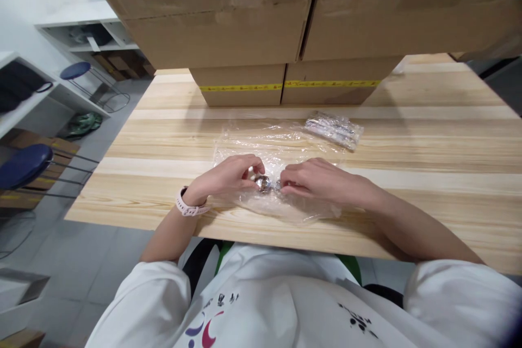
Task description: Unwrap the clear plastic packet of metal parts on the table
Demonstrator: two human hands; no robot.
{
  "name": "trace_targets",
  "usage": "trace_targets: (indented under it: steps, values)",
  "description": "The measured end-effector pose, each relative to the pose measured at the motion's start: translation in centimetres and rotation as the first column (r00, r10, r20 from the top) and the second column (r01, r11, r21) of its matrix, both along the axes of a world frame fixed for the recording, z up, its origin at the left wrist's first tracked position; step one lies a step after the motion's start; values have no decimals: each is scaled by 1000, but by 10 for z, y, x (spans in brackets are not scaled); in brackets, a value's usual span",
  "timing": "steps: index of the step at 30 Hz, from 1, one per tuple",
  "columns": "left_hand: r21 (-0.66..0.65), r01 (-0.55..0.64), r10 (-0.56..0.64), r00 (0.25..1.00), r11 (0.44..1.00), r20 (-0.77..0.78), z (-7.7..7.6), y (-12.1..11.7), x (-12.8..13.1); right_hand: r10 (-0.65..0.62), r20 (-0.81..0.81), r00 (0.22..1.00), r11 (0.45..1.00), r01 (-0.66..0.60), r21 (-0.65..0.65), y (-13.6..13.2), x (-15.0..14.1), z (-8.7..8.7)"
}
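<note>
A small, rounded, shiny metal piece (pixel 262 182) is between my two hands, over a clear plastic sheet or bag (pixel 261 144). My left hand (pixel 234 174) curls its thumb and forefinger about the piece's left side. Close by on the right, my right hand (pixel 308 178) has its fingers pinched together at a small silvery bit, mostly covered by the fingertips. Whether that bit joins the metal piece, I cannot tell. Behind my right hand lies a clear plastic packet (pixel 334 129) with shiny contents too indistinct to name.
Large cardboard boxes (pixel 228 16) are stacked at the back of the wooden table (pixel 138 185), the lower ones banded with yellow tape. Blue round stools (pixel 26 166) and white shelves (pixel 81 19) stand off to the left. The table's front edge runs close to my body.
</note>
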State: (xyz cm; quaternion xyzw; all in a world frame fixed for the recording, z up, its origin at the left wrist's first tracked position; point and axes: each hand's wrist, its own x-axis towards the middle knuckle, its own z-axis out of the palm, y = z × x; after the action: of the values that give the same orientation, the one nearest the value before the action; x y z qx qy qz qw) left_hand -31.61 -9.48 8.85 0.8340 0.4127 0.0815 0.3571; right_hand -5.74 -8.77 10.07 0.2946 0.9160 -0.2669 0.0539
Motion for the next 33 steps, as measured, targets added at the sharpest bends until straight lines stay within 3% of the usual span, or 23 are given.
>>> trace_targets:
  steps: [2, 5, 10, 14, 20, 24, 29, 33]
  values:
    - [60, 49, -41, 991, 997, -128, -6, 0, 1, -87, 36, 996, 993, 84, 85, 1, -5, -8]
    - [99, 97, -70, 967, 990, -245, -14, -1, 2, -105, 73, 992, 990, 98, 98, -1, -12, -19]
    - [118, 103, -67, 958, 988, -278, -18, -3, 6, -80, -11, 997, 996, 81, 25, -4, -10, -29]
    - [115, 97, -60, 955, 989, -291, -17, -5, 10, -14, -112, 994, 996, 4, -86, 2, -3, -27]
    - [50, 75, -65, 982, 996, -176, -17, 0, 9, -31, -130, 991, 990, 12, -142, 15, -1, -14]
    - [-56, 9, -8, 1000, 998, 11, -16, 6, 3, -58, -92, 994, 984, 41, -172, 21, 1, -12]
    - [-161, -110, 148, 957, 981, 249, -17, 13, -8, 17, -85, 996, 989, -30, -147, 15, 0, -19]
    - [-201, -285, 334, 899, 937, 282, -21, 17, -12, 58, -72, 996, 995, -64, -82, 4, -4, -27]
